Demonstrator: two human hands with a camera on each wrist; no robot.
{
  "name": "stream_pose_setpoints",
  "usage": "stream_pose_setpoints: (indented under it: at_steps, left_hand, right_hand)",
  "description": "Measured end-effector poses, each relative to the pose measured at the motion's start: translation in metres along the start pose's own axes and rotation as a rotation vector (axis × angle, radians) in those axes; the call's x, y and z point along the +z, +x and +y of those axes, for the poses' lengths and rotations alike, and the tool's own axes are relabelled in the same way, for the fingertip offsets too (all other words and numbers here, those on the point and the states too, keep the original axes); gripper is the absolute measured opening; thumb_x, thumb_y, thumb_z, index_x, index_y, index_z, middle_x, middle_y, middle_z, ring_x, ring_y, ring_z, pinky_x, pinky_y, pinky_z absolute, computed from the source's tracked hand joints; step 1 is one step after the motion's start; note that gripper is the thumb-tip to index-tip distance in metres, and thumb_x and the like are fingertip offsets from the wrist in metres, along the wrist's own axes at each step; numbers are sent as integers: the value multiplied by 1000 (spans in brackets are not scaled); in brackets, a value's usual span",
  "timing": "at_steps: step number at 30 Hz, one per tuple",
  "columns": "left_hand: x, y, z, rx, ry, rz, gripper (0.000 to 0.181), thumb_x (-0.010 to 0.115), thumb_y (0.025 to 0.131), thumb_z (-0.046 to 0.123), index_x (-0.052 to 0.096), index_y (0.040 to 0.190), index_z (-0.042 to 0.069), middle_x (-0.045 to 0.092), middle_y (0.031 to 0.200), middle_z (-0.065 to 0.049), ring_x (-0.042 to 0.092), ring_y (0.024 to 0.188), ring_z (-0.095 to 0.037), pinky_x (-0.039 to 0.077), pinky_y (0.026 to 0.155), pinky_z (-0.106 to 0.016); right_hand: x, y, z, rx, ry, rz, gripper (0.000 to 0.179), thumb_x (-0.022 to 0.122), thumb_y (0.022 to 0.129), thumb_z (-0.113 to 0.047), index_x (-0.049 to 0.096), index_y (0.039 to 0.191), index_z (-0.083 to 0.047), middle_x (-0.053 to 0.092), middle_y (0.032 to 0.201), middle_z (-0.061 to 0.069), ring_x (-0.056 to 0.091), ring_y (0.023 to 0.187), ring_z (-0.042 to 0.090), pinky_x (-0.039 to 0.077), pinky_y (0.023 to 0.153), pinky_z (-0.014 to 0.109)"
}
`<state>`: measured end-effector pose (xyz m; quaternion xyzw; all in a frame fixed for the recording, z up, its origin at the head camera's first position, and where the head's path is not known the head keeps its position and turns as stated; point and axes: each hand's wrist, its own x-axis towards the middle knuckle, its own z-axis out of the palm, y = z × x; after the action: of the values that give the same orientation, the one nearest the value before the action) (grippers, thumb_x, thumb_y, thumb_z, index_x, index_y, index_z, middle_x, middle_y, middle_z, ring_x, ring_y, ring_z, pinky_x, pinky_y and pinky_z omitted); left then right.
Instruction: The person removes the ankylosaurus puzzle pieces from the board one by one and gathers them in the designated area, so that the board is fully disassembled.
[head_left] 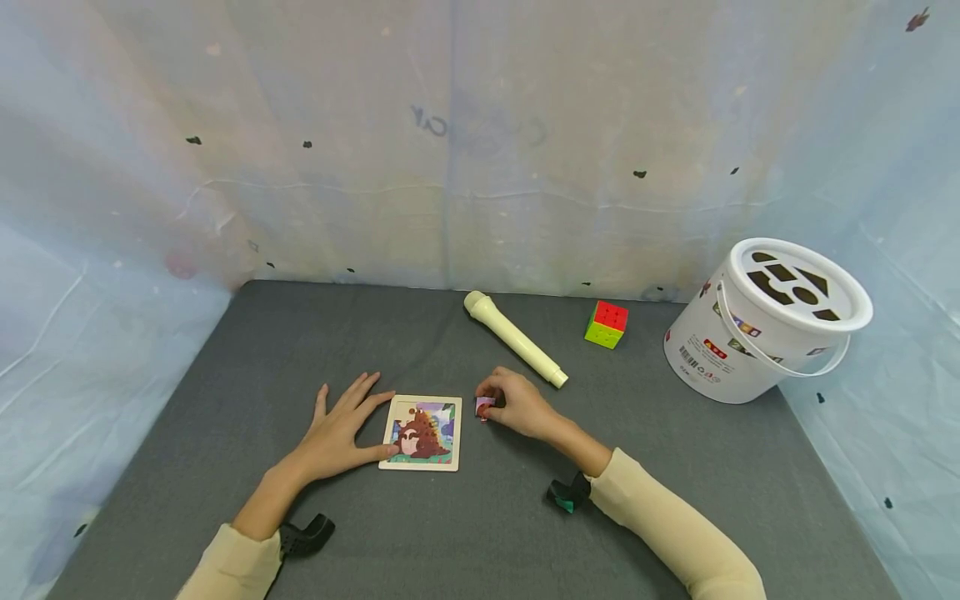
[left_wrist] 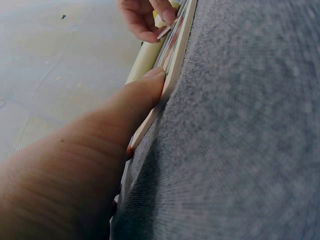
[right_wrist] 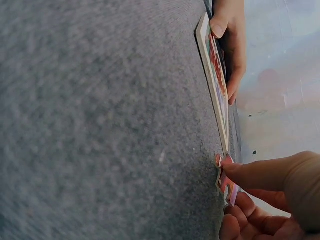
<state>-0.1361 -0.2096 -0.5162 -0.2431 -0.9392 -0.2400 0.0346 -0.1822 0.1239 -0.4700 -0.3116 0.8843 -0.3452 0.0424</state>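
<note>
Left hand (head_left: 341,437): fingers spread and extended, gripping nothing. Its thumb rests on the puzzle's (head_left: 429,437) near left corner, and the index fingertip meets the far left corner. Right hand (head_left: 521,406): thumb and fingers pinch a small purple-and-red piece (head_left: 483,406) just off the puzzle's right side. The right wrist view shows the piece tilted, close to the table (head_left: 570,550); whether it touches the surface cannot be determined.

The puzzle lies flat on the table, in front of the person, between the two hands. It has a pale wooden frame (head_left: 457,433) and carries a picture of a red-brown dinosaur. A pale patch shows in its upper left part.

Both forearms are in cream sleeves (head_left: 667,533). A black device (head_left: 307,536) sits at the left wrist; another (head_left: 567,492) sits at the right.

Beyond the right hand, a cream toy microphone (head_left: 517,339) lies diagonally, head away from the person. Right of it stands a cube (head_left: 607,324), red on top, yellow-green in front. Farther right is a white bucket (head_left: 705,350), its lid (head_left: 840,293) cut with shaped holes, its handle (head_left: 780,367) hanging down. A pale sheet (head_left: 450,167) forms the backdrop.
</note>
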Motion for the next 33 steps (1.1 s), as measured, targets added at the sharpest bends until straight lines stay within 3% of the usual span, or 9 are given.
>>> stream_pose_setpoints:
  at_steps: [17, 33]
  left_hand:
    - [1, -1, 1, 0, -1, 4, 89, 74, 79, 64, 45, 151, 19, 26, 162, -15, 18, 149, -38, -5, 108, -75]
    - [1, 0, 0, -1, 5, 6, 90, 73, 79, 66, 45, 151, 21, 25, 162, -14, 17, 150, -37, -6, 109, -74]
  right_hand:
    - [2, -1, 4, -64, -26, 8, 22, 78, 85, -2, 72, 106, 0, 65, 97, 9, 61, 84, 21, 51, 74, 30]
    - [4, 3, -4, -17, -33, 3, 20, 79, 83, -1, 73, 102, 0, 64, 91, 9, 61, 81, 23, 50, 71, 30]
